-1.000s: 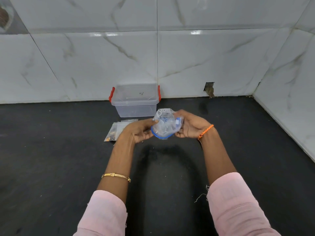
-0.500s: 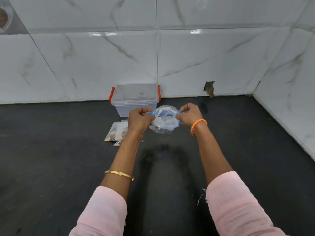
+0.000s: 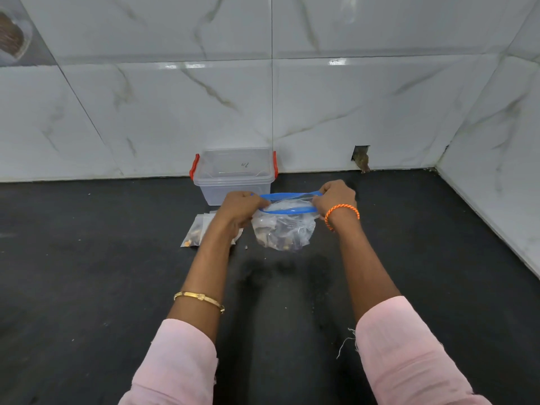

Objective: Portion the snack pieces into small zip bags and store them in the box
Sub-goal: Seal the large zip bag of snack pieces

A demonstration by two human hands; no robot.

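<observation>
Since the moment before, the blue zip rim had been drawn apart into a wide loop, where half a second earlier the zip bag was bunched small between the hands. The left hand and right hand each pinched one end of the rim with curled fingers, holding the bag above the black counter. Brown and dark snack pieces sat in its sagging bottom. Beyond the left wrist lay small filled bags, flat on the counter. Farther back, against the tiled wall, stood the clear box with red latches, its contents unclear.
</observation>
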